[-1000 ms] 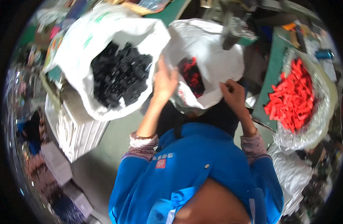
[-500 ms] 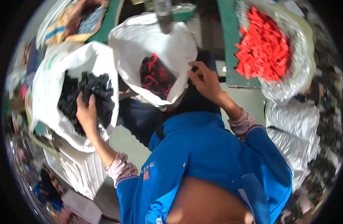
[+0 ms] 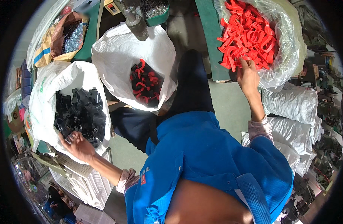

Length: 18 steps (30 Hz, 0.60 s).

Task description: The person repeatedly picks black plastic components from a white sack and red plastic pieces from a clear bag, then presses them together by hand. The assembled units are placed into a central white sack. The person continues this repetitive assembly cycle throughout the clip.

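My left hand (image 3: 80, 147) is at the near side of a white sack (image 3: 41, 104), its fingers apart and touching the black plastic parts (image 3: 80, 112) inside. No part shows clearly gripped in it. At the near edge of a heap of red plastic lever-shaped parts (image 3: 250, 33), my right hand (image 3: 248, 77) has its thumb and fingers closed on a red part (image 3: 247, 58). The heap lies in a clear plastic bag (image 3: 287, 44). Between my hands, a second white sack (image 3: 115, 56) holds red and black pieces put together (image 3: 146, 84).
A metal machine post (image 3: 137, 28) stands over the middle sack, beside a green tray (image 3: 158, 18) of small metal pieces. Far left, a brown paper bag (image 3: 48, 46) holds shiny small parts. Stuffed white sacks (image 3: 291, 108) lie at right; white crates (image 3: 93, 186) stand at lower left.
My right hand has gone from the middle sack's rim to the red heap and closed on a part there. My left hand has drawn back toward the near side of the black parts.
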Motion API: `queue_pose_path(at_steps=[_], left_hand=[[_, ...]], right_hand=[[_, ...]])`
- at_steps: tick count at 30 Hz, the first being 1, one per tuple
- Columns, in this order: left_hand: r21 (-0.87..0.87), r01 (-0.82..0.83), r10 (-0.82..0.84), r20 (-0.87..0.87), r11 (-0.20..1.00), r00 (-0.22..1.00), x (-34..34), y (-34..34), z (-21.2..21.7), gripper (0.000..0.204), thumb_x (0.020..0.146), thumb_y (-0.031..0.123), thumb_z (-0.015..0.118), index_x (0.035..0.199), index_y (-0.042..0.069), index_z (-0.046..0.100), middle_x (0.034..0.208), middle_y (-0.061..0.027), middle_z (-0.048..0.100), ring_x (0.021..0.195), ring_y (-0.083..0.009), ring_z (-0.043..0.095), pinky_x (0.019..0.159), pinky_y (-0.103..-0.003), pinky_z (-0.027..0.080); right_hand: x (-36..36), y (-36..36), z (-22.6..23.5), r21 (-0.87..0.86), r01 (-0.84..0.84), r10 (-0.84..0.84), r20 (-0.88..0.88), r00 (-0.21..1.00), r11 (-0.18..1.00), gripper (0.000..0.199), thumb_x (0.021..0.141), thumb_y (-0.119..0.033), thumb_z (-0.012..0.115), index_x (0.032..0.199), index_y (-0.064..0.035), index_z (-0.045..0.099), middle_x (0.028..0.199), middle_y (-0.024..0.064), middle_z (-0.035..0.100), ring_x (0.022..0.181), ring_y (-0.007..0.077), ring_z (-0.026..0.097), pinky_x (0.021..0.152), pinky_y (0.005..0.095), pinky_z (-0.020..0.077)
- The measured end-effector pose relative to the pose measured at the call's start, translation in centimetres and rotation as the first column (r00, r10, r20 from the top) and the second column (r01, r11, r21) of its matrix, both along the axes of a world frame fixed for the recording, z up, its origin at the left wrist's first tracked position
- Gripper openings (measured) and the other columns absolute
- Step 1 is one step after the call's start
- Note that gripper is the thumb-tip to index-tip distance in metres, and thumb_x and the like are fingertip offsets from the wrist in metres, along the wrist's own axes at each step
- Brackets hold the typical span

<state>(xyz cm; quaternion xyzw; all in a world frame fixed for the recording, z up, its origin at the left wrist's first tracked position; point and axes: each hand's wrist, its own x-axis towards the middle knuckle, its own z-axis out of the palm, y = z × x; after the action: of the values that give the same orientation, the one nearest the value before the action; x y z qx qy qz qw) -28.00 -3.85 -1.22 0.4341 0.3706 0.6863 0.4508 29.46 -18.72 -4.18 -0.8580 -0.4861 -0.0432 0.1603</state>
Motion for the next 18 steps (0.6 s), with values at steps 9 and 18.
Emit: queue_pose_path(at_steps=[9, 18], left_hand=[[0.055, 0.374, -0.326, 0.617, 0.926, 0.716, 12.4, 2.4, 2.0, 0.057, 0.083, 0.021, 0.074, 0.131, 0.001, 0.05, 0.147, -0.0287, 0.031, 0.14, -0.0429, 0.026, 0.117, -0.058, 0.015], [-0.213, 0.678, -0.373, 0.701, 0.703, 0.607, 23.1, 4.1, -1.2, 0.035, 0.089, 0.012, 0.066, 0.118, -0.001, 0.051, 0.107, -0.018, 0.061, 0.093, -0.0265, 0.062, 0.102, -0.051, 0.045]], right_hand=[[4.0, -0.4, -2.3, 0.317, 0.456, 0.13, -0.91, 0.395, 0.831, 0.02, 0.081, -0.011, 0.077, 0.097, -0.002, 0.069, 0.084, -0.0008, 0.064, 0.078, 0.0104, 0.056, 0.074, 0.0261, 0.0453], [-1.3, 4.4, -0.2, 0.484, 0.438, 0.413, -0.875, 0.254, 0.757, 0.015, 0.094, -0.017, 0.061, 0.096, -0.0016, 0.063, 0.084, 0.0065, 0.065, 0.068, 0.0141, 0.063, 0.055, 0.0283, 0.0506]])
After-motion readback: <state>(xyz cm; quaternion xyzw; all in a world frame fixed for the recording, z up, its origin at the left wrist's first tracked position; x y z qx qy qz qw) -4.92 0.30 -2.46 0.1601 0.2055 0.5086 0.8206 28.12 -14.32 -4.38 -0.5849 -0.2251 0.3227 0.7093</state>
